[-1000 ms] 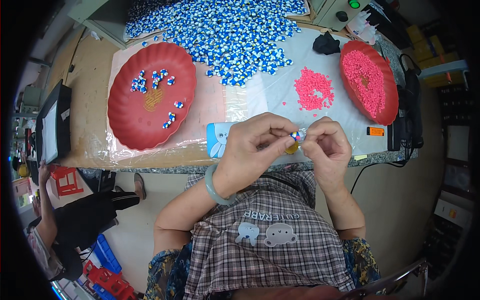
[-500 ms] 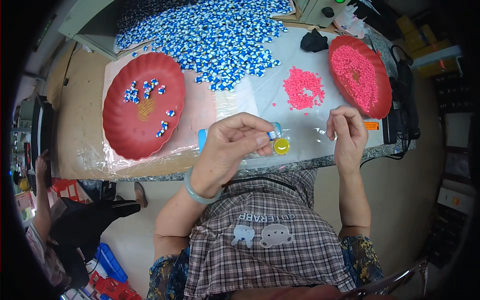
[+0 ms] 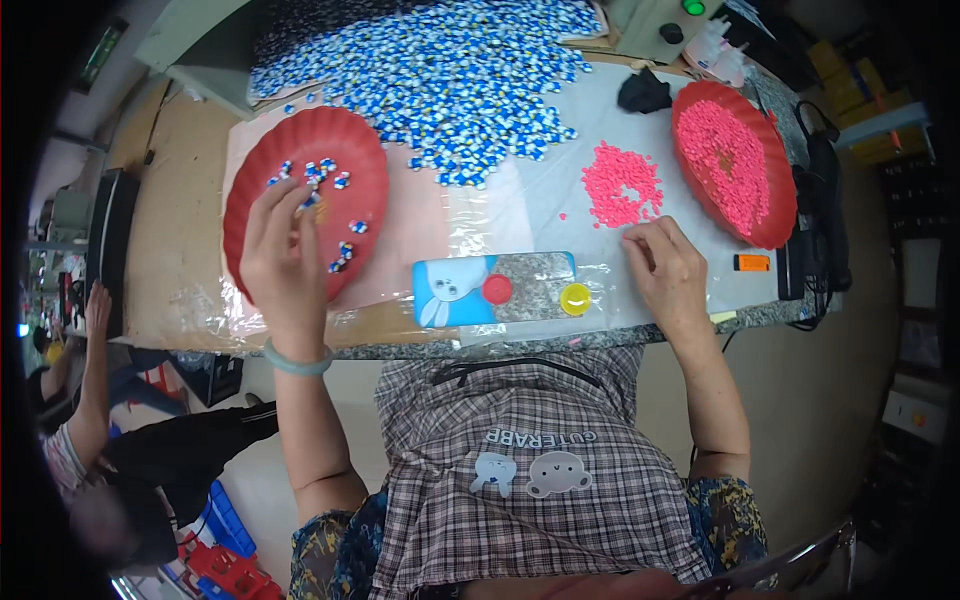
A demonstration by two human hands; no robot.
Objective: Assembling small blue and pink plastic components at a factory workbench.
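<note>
My left hand (image 3: 285, 255) is over the left red scalloped plate (image 3: 345, 125), its fingers bent and apart beside small blue-and-white pieces (image 3: 320, 168) scattered there. No piece shows in its grasp. My right hand (image 3: 672, 270) is at the near edge of a loose patch of small pink pieces (image 3: 608, 180). Its thumb and fingers are drawn together, and whatever lies between the tips is too small to make out. Between the hands lies a flat blue-edged case (image 3: 450, 285) with a white rabbit. On it sit a red round cap (image 3: 496, 289) and a yellow round cap (image 3: 576, 299).
A wide heap of blue-and-white pieces (image 3: 480, 110) covers the table's far middle. A tilted red plate (image 3: 780, 190) of pink pieces stands at the right, near a black cloth (image 3: 644, 92) and an orange lighter-like item (image 3: 752, 263). Another person's arm (image 3: 95, 370) shows at far left.
My left hand has moved left from the yellow cap to the plate, its held blue-and-white piece no longer visible. My right hand has lowered toward the pink patch. The case is uncovered.
</note>
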